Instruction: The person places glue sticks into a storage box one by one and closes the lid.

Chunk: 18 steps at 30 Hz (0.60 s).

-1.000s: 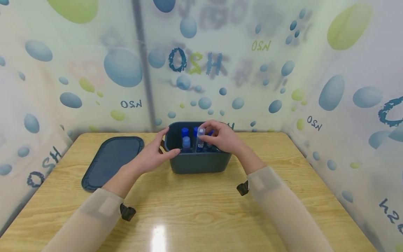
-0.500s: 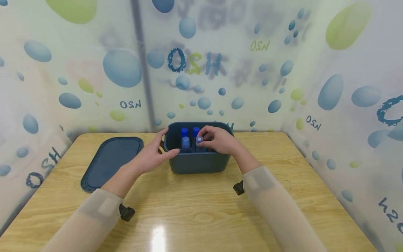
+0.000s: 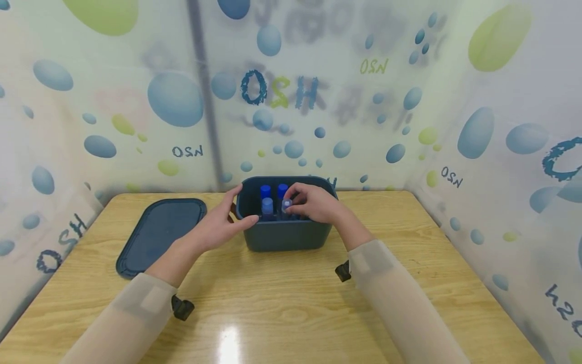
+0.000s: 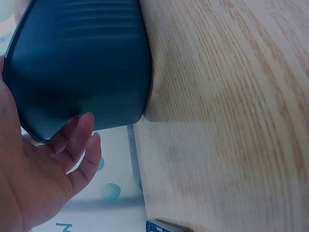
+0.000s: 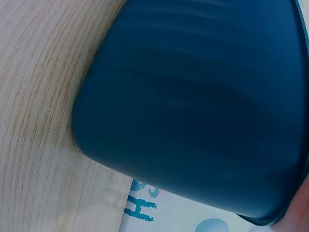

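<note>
A dark blue-green storage bin [image 3: 287,236] stands on the wooden table. My left hand [image 3: 223,221] holds its left end, thumb at the front rim and index finger reaching the back corner. In the left wrist view, curled fingers [image 4: 77,145] lie against the outer wall. My right hand [image 3: 316,202] reaches over the right half and pinches the translucent top of a small bottle [image 3: 287,204]; its lower part is hidden in the bin. Left of it stand a bottle with a pale-blue cap [image 3: 267,206] and one with a dark-blue cap [image 3: 265,191]. Behind shows another dark-blue cap [image 3: 282,190].
The bin's flat dark lid [image 3: 160,235] lies on the table [image 3: 291,303] at the left, beside my left forearm. A curtain [image 3: 291,126] printed with blue and green drops hangs close behind the table and along both sides.
My right hand has lowered the small bottle from above the rim down into the bin, upright, and now stays there. The left hand keeps its place on the bin.
</note>
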Available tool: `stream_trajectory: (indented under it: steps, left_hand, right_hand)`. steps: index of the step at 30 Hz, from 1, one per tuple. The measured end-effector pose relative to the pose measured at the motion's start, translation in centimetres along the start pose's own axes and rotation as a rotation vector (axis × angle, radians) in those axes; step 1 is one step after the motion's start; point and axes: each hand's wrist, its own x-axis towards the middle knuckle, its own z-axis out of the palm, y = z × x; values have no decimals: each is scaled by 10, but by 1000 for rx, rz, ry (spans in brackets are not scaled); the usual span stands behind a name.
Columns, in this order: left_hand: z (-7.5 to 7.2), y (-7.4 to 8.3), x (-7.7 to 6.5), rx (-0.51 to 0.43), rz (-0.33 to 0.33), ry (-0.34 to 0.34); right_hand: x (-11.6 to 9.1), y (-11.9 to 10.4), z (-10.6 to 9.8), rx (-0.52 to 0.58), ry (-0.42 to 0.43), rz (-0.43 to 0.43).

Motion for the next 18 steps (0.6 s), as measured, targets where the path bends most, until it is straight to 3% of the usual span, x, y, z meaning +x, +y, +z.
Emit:
stream_trajectory:
  steps: [18]
  left_hand:
    - [-1, 0, 0, 8, 3, -4]
  right_hand:
    - [-3, -3, 0, 61, 49, 13]
